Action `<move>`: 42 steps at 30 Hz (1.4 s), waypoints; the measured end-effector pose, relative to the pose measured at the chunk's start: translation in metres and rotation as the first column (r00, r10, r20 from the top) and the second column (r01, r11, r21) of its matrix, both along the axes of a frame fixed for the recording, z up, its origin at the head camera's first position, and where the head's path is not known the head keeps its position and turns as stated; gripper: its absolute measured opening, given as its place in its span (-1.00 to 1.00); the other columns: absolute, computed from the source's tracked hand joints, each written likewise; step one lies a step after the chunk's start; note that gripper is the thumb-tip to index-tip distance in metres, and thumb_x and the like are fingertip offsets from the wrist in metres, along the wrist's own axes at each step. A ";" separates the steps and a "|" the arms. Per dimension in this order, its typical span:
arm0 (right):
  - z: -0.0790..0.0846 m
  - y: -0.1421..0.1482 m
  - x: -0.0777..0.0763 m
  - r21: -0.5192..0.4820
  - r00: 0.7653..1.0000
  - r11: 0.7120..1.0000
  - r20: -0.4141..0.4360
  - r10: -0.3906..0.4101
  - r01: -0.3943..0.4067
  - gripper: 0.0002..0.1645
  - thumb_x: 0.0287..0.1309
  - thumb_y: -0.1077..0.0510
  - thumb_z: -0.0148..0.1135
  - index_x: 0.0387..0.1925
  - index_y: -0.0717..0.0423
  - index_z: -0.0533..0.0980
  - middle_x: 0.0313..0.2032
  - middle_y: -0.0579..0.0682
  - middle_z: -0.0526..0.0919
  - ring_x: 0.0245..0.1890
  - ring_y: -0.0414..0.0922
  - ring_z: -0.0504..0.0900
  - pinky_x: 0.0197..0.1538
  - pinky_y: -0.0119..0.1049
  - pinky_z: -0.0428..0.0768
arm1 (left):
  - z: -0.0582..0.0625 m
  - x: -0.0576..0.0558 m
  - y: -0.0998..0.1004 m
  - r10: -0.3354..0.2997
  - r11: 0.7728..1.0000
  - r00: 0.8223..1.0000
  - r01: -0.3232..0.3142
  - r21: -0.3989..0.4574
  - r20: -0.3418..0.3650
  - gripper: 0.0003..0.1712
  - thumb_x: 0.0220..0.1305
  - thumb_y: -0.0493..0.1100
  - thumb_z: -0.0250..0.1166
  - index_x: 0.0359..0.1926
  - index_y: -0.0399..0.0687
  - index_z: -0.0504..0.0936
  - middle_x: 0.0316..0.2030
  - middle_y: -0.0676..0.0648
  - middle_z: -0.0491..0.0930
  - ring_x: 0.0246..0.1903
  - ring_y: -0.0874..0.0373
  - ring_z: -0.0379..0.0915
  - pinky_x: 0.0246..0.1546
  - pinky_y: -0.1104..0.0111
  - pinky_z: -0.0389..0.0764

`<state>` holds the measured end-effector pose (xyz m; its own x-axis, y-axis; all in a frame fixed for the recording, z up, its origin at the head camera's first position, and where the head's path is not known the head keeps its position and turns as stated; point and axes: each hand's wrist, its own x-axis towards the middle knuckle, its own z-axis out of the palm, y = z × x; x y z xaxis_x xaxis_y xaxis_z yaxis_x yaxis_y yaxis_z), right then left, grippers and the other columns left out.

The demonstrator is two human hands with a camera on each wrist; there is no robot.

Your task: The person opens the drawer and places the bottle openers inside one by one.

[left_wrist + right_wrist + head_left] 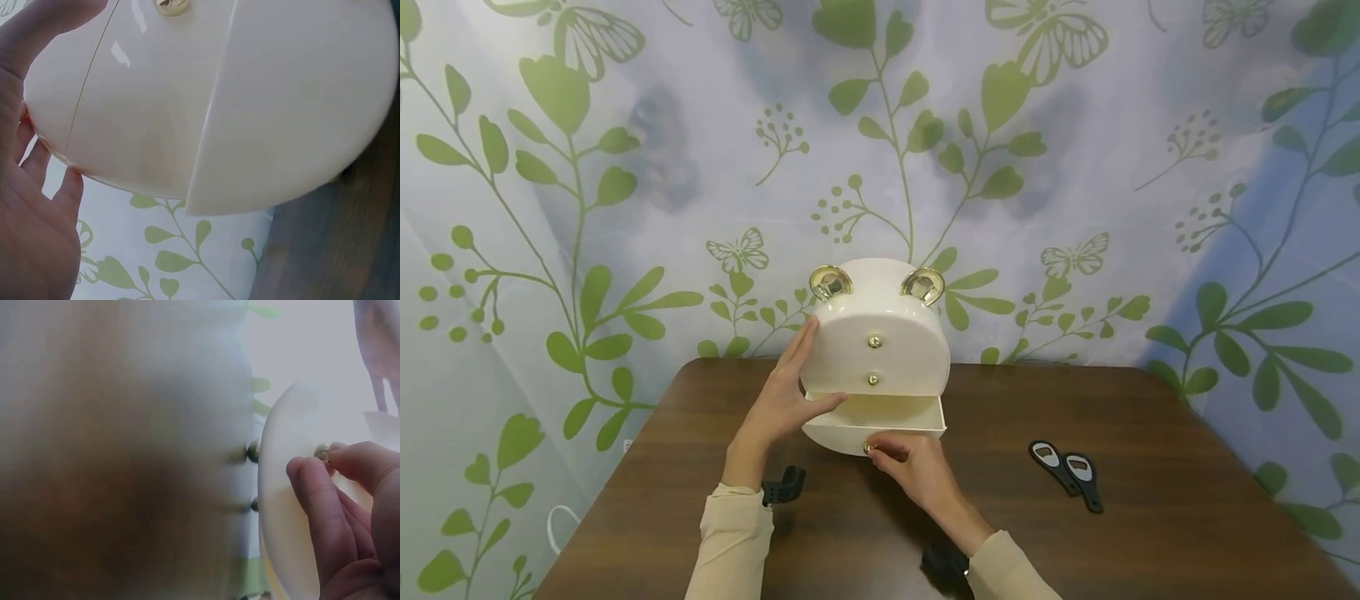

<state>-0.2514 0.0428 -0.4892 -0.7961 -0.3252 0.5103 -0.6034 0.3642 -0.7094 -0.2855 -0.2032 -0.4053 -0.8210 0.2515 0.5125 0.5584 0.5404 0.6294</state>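
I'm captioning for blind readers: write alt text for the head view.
A right hand pinches the knob on the open bottom drawer of a white box; the left hand touches the box's side. Two bottle openers lie to the right on a brown table, before a leaf-patterned backdrop.

- Looks like smooth, glossy plastic on the white box (895, 360) and its drawer (835, 438).
- Gleams like polished gold metal on the knobs (875, 342), mirror-bright on the ear-shaped pieces (831, 283).
- Shows brown wood grain with a soft sheen on the tabletop (1150, 500).
- Reads as matt, creased cloth on the sleeves (733, 529), smoother on the patterned backdrop (865, 200).
- Matt black, plastic-looking on the two flat tools (1063, 477), silvery metal-like at the heads.
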 end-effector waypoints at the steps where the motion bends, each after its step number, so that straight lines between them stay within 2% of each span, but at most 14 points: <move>1: 0.000 0.000 0.002 0.005 1.000 1.000 -0.009 0.003 -0.003 -0.83 0.16 0.31 0.49 -0.20 0.07 0.79 -0.28 -0.08 0.84 -0.31 -0.28 0.78 -0.22 -0.45 0.71 | 0.000 0.000 0.000 -0.002 1.000 1.000 0.002 0.000 -0.003 0.37 0.09 -0.04 0.63 0.68 0.23 -0.14 0.66 0.11 -0.18 0.62 0.01 -0.18 0.52 -0.06 0.14; 8: 0.000 0.000 0.012 0.001 1.000 1.000 -0.019 0.023 -0.023 -0.82 0.15 0.33 0.49 -0.18 0.13 0.78 -0.26 -0.03 0.84 -0.28 -0.24 0.79 -0.23 -0.47 0.71 | 0.001 0.001 0.000 -0.006 1.000 1.000 0.006 -0.002 -0.004 0.37 0.09 -0.04 0.63 0.68 0.24 -0.15 0.66 0.12 -0.19 0.63 0.02 -0.19 0.52 -0.07 0.15; 15: 0.003 0.001 0.014 0.035 1.000 0.999 -0.017 -0.002 0.003 -0.81 0.13 0.33 0.51 -0.20 0.08 0.79 -0.26 -0.09 0.84 -0.28 -0.28 0.78 -0.22 -0.46 0.71 | 0.001 0.003 0.000 -0.010 1.000 1.000 0.010 0.004 -0.013 0.36 0.09 -0.05 0.63 0.68 0.18 -0.14 0.67 -0.01 -0.16 0.63 0.01 -0.19 0.52 -0.08 0.13; 24: 0.009 0.009 0.016 0.115 0.996 0.993 -0.088 -0.003 0.013 -0.80 0.14 0.29 0.52 -0.17 0.08 0.79 -0.23 -0.08 0.84 -0.26 -0.20 0.81 -0.20 -0.47 0.71 | 0.002 0.003 0.001 -0.013 1.000 1.000 0.013 0.005 -0.013 0.36 0.09 -0.04 0.63 0.68 0.16 -0.13 0.66 0.02 -0.16 0.63 0.01 -0.19 0.53 -0.07 0.12; 28: 0.016 0.019 0.017 0.100 0.994 0.994 -0.106 -0.038 0.048 -0.83 0.14 0.23 0.53 -0.19 0.04 0.80 -0.29 -0.13 0.84 -0.33 -0.29 0.79 -0.25 -0.51 0.69 | 0.003 0.004 0.001 -0.010 1.000 1.000 0.010 0.005 -0.002 0.36 0.09 -0.02 0.63 0.68 0.19 -0.13 0.66 0.02 -0.16 0.63 0.02 -0.20 0.53 -0.07 0.11; 33: 0.028 0.038 0.018 0.066 0.988 0.993 -0.125 -0.089 0.098 -0.88 0.10 0.21 0.57 -0.31 -0.01 0.76 -0.38 -0.20 0.81 -0.42 -0.38 0.74 -0.32 -0.47 0.69 | 0.002 0.004 0.001 -0.005 1.000 1.000 0.005 0.007 0.013 0.34 0.12 0.02 0.61 0.67 0.24 -0.14 0.67 0.04 -0.17 0.63 0.03 -0.21 0.53 -0.08 0.10; 37: 0.035 0.056 0.018 0.058 0.982 0.989 -0.140 -0.126 0.136 -0.84 0.05 0.22 0.60 -0.31 0.01 0.75 -0.38 -0.20 0.80 -0.43 -0.37 0.72 -0.32 -0.43 0.71 | 0.003 0.004 0.000 0.003 1.000 0.999 -0.003 0.005 0.032 0.32 0.15 0.07 0.58 0.67 0.31 -0.17 0.66 0.13 -0.20 0.63 0.03 -0.23 0.53 -0.10 0.09; 42: 0.040 0.082 0.015 0.050 0.965 0.979 -0.184 -0.185 0.197 -0.78 0.01 0.27 0.61 -0.26 0.10 0.75 -0.36 -0.14 0.80 -0.39 -0.30 0.75 -0.30 -0.38 0.73 | 0.004 0.005 0.001 -0.005 1.000 0.999 0.005 0.013 0.040 0.32 0.15 0.08 0.58 0.67 0.32 -0.18 0.66 0.11 -0.20 0.63 0.02 -0.24 0.53 -0.13 0.08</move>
